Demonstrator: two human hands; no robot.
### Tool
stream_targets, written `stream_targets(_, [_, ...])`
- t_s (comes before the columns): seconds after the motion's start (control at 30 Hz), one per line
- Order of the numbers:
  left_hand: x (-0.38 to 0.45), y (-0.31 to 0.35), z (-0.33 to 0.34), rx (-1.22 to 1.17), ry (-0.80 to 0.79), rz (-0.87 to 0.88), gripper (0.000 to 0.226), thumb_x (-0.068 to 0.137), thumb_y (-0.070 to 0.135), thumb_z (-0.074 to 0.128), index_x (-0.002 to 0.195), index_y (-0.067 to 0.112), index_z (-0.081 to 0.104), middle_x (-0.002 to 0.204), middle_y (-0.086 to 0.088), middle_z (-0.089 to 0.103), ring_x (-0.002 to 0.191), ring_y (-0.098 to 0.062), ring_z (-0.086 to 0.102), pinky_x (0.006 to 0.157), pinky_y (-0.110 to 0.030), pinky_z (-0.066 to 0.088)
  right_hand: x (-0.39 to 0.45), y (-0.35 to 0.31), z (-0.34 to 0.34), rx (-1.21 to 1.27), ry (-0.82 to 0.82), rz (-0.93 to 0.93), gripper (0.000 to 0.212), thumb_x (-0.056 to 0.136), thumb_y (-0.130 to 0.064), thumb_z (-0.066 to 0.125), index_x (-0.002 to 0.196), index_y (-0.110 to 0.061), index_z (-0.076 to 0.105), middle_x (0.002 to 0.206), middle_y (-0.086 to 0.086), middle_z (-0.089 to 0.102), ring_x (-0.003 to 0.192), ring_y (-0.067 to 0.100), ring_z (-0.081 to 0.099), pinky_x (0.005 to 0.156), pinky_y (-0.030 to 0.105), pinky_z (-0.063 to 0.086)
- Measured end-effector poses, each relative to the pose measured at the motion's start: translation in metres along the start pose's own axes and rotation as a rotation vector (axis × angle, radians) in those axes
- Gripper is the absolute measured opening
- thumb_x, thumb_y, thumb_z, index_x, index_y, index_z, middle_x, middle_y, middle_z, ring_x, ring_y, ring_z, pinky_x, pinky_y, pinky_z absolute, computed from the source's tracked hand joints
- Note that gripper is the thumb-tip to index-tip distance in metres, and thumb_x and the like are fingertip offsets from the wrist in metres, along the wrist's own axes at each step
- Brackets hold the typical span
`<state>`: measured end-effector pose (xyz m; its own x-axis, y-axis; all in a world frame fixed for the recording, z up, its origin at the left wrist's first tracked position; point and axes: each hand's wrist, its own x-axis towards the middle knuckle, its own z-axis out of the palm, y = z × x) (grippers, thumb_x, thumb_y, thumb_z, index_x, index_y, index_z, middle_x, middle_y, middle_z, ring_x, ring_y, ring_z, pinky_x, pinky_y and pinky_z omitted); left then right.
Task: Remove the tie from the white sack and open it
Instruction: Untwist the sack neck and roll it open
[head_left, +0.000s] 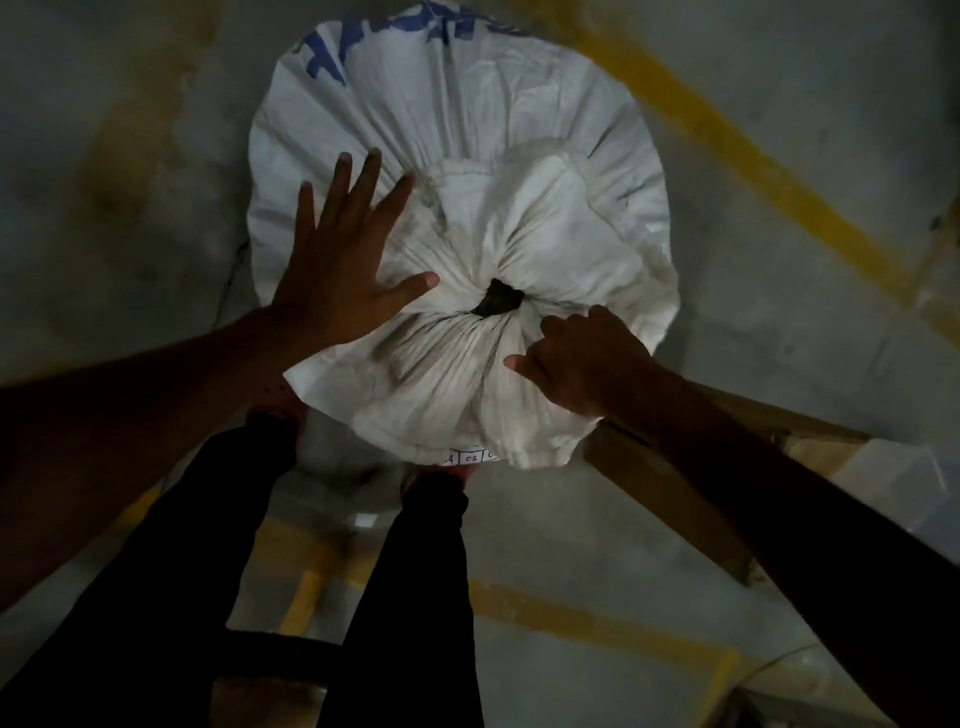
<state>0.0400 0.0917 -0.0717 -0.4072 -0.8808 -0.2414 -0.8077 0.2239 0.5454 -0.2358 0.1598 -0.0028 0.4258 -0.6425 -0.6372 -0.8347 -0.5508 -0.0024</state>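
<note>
a grey concrete floor (779, 338) painted with worn yellow lines fills the dim scene, its corners lost in shadow. standing on it at centre is a full white woven plastic sack (467, 156), its gathered mouth bunched toward the near side; the sack's far edge is cut off at the top of the view, and its lower body is hidden beneath its own bulging top. blue printed lettering on the far left of the sack is cropped and cannot be read. a narrow white label strip (470, 458) at the sack's near hem shows small boxed characters, "cs" among them, the rest too small to tell. the person's legs in dark trousers (415, 597) stand just near of the sack, feet mostly hidden under it. a brown plank-like object (670, 499) lies to the near right, partly covered by the right forearm. the left hand (337, 275) lies flat on the sack with fingers spread wide, holding nothing. the right hand (582, 358) rests on the gathered cloth with fingers loosely curled, gripping nothing clearly. between the hands, a small dark tie (498, 304) cinches the sack's neck; its material is hard to make out
</note>
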Motion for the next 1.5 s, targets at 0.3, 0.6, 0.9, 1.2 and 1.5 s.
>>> stream_targets(0.3, [-0.003,0.007,0.01,0.068,-0.006,0.107,0.1,0.091,0.079,0.041,0.168,0.024,0.01,0.177,-0.011,0.004,0.164,-0.032,-0.001,0.129,-0.06,-0.001,0.006,-0.008,0.016,0.188,0.318,-0.036,0.03,0.096,-0.021,0.051,0.113,-0.006,0.07,0.115,0.02,0.065,0.1,0.037,0.063,0.08,0.043,0.052])
stream_targets(0.6, [-0.003,0.013,0.025,0.062,-0.02,0.1,0.098,0.091,0.078,0.043,0.168,0.025,0.013,0.177,-0.008,0.009,0.164,-0.029,0.004,0.13,-0.058,0.0,0.024,-0.011,0.023,0.113,0.149,0.07,0.064,0.089,-0.031,0.063,0.143,0.001,0.05,0.132,0.021,0.064,0.115,0.04,0.06,0.094,0.047,0.048])
stream_targets(0.9, [-0.008,0.033,0.028,0.099,-0.026,0.176,0.096,0.092,0.075,0.041,0.168,0.021,0.014,0.176,-0.009,0.012,0.163,-0.03,0.008,0.131,-0.058,0.004,-0.013,0.004,0.028,0.007,0.26,-0.109,0.066,0.093,-0.065,0.036,0.089,-0.013,0.076,0.106,0.009,0.069,0.107,0.034,0.053,0.09,0.046,0.029])
stream_targets(1.2, [-0.022,0.049,0.033,0.152,-0.083,0.37,0.09,0.098,0.068,0.045,0.167,0.018,0.016,0.176,-0.01,0.011,0.164,-0.028,0.007,0.131,-0.055,0.009,-0.047,0.019,0.052,0.096,0.19,-0.275,0.07,0.099,-0.068,0.036,0.082,-0.014,0.077,0.11,0.009,0.074,0.134,0.024,0.054,0.126,0.05,0.018])
stream_targets(1.5, [-0.011,0.044,0.044,0.304,-0.125,0.736,0.073,0.099,0.061,0.053,0.151,0.01,0.052,0.152,-0.016,0.057,0.142,-0.035,0.052,0.116,-0.05,0.039,-0.053,0.027,0.054,0.25,0.17,-0.346,0.072,0.096,-0.073,0.028,0.075,-0.015,0.065,0.071,0.003,0.065,0.071,0.022,0.06,0.075,0.036,0.049])
